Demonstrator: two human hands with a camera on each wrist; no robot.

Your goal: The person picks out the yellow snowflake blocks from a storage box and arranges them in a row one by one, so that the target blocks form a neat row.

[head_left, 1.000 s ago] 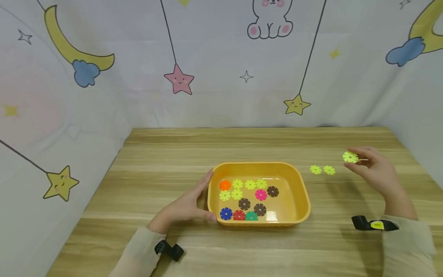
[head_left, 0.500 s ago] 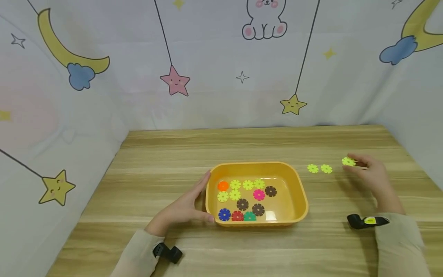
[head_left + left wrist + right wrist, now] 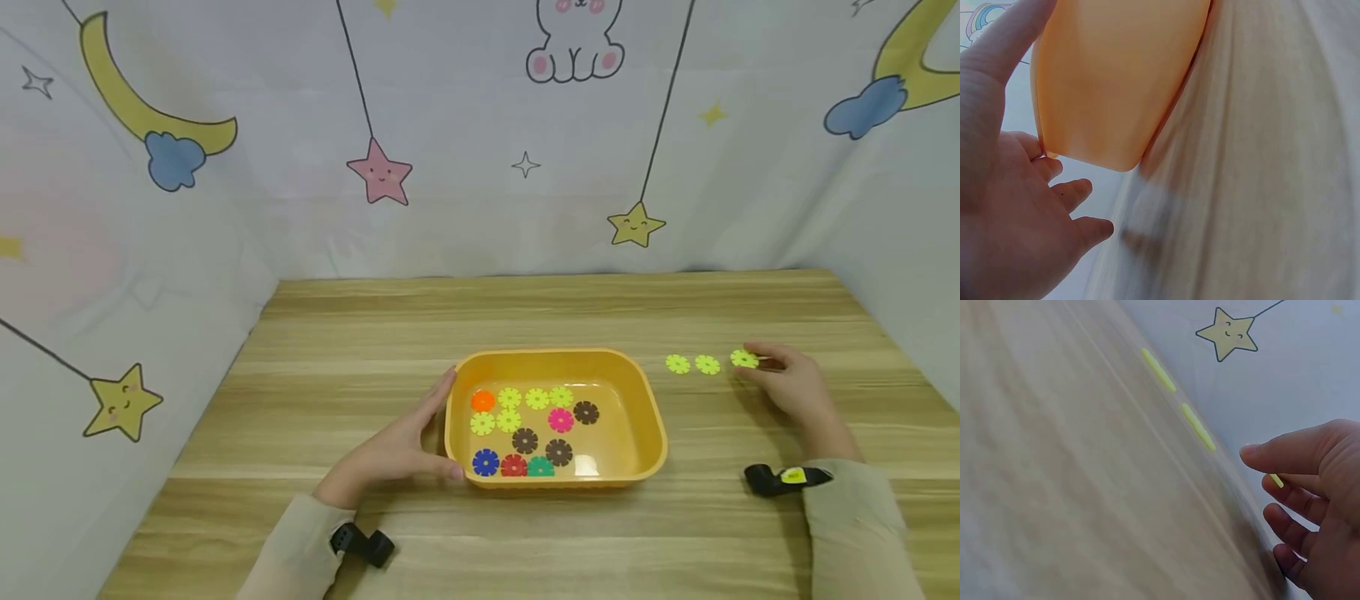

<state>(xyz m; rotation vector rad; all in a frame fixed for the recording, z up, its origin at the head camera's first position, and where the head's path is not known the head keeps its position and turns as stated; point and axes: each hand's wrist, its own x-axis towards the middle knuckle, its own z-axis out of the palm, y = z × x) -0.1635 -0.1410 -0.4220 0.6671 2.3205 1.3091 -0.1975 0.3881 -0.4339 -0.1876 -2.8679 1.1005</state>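
Observation:
In the head view my right hand (image 3: 787, 386) pinches a yellow-green notched plastic disc (image 3: 742, 358) between thumb and fingers, low over the table's right side. Two matching discs lie flat just left of it, a nearer disc (image 3: 707, 365) and a farther disc (image 3: 678, 364). Seen edge-on in the right wrist view, the pinched disc (image 3: 1277, 480) is mostly hidden by the thumb. My left hand (image 3: 397, 454) rests against the left end of an orange-yellow plastic basin (image 3: 622, 367), fingers spread and thumb at the near corner. Its fingertips touch the rim in the left wrist view.
Several notched discs lie in the basin's left and middle part: yellow-green, brown, an orange disc (image 3: 483, 402), a pink disc (image 3: 561, 420), a blue disc (image 3: 485, 462), a red disc (image 3: 513, 465) and a green disc (image 3: 541, 467). A printed curtain (image 3: 465, 233) borders the wooden table (image 3: 360, 317).
My right hand has moved left and down with the pinched disc, closer to the two discs on the table. The left hand stays at the basin; the head view has shifted slightly.

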